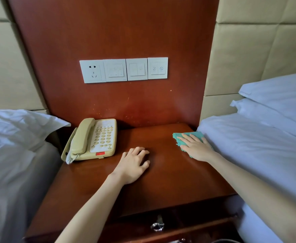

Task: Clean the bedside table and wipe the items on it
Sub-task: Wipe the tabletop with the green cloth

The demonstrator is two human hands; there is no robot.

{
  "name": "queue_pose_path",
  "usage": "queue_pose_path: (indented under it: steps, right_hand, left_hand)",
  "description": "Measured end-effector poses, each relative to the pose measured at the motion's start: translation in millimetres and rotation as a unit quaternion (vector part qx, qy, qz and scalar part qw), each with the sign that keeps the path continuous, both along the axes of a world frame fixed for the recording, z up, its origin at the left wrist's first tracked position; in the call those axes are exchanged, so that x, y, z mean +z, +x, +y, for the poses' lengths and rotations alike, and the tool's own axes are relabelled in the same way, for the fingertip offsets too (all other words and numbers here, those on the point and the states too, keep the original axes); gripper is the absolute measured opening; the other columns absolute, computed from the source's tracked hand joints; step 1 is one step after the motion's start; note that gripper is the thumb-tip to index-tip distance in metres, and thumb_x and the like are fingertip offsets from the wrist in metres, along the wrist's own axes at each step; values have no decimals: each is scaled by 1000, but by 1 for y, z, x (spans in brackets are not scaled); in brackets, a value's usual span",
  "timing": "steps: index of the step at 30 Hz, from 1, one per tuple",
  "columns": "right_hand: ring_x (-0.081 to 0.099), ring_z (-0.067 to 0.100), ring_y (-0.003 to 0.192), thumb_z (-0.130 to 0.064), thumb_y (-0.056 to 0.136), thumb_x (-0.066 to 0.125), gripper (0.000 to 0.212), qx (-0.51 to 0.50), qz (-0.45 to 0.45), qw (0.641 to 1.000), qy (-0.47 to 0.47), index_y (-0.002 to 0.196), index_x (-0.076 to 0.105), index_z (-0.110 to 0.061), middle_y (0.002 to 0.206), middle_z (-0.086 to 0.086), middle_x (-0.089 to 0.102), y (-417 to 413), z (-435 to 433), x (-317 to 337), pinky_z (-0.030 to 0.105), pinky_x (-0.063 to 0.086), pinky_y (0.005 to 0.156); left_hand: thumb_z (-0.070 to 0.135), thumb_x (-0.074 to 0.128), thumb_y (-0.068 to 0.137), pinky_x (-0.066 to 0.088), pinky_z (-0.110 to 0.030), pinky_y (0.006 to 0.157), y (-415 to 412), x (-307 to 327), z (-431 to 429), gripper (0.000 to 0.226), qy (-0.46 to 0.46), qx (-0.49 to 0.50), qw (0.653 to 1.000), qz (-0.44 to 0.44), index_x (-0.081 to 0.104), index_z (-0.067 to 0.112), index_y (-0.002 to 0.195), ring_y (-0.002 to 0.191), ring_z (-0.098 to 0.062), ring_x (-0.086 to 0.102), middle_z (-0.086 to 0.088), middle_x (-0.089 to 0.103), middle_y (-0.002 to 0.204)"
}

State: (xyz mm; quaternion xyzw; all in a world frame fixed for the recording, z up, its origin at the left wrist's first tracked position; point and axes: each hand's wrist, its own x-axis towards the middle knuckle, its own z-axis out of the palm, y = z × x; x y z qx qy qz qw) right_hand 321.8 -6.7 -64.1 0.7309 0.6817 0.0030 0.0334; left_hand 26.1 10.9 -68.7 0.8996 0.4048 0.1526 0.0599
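Observation:
The reddish-brown wooden bedside table [161,183] stands between two beds. A beige corded telephone [93,139] sits on its back left part, handset in the cradle. A green cloth [179,137] lies flat on the table's right side, near the right bed. My right hand [195,146] presses on the cloth with straight fingers. My left hand [135,163] rests on the bare wood at the middle of the table, fingers loosely bent, holding nothing, a little right of the telephone.
A wooden back panel [117,41] carries a row of white sockets and switches [123,70]. White beds with pillows flank the table, left [16,155] and right [259,137]. A drawer with a metal handle [158,225] is below the tabletop.

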Motion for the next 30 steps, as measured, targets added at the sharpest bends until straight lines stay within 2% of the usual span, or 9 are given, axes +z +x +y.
queue_pose_path:
  steps: [4,11,15,20,26,30]
  right_hand:
    - [-7,18,148,-38,102,13,52,20,-11,1000,6,151,-5,-32,160,-8,-10,-12,-36,-5,57,3,116]
    - [-9,13,147,-42,100,12,52,27,36,999,20,149,-5,-40,159,-15,-10,-40,-82,-12,54,-1,115]
    - [-10,12,147,-42,100,12,52,8,46,999,-1,149,-6,-40,159,-15,-11,-46,-80,-3,53,-1,116]
    - [-11,14,147,-41,101,11,51,-9,52,999,-2,149,-5,-39,160,-13,-11,-65,-67,1,54,-3,115]
    - [-11,15,147,-41,101,11,51,51,36,998,-2,150,-5,-37,160,-12,-12,-114,-54,-1,55,0,114]
    - [-12,13,146,-43,100,11,52,95,56,994,4,150,-3,-38,159,-14,-11,-164,-46,-3,54,-3,115]
  left_hand:
    - [39,37,94,31,-32,100,1,6,-6,42,60,-3,998,20,49,21,130,124,-14,39,7,46,137]
    - [29,32,96,40,-32,88,1,11,-23,33,142,7,987,80,55,16,116,106,-20,52,1,57,119]
    - [30,36,96,39,-33,93,-21,16,-29,34,104,-5,992,72,53,15,122,114,-20,49,0,53,127]
    - [35,40,96,40,-33,99,-89,14,-41,38,74,-9,994,78,50,18,129,123,-18,43,2,43,139]
    - [38,43,94,41,-32,99,-172,12,-47,39,54,57,994,78,49,22,130,124,-14,43,6,43,139]
    - [35,49,92,40,-34,101,-210,11,-51,38,38,93,994,52,51,21,128,121,-15,44,7,46,137]
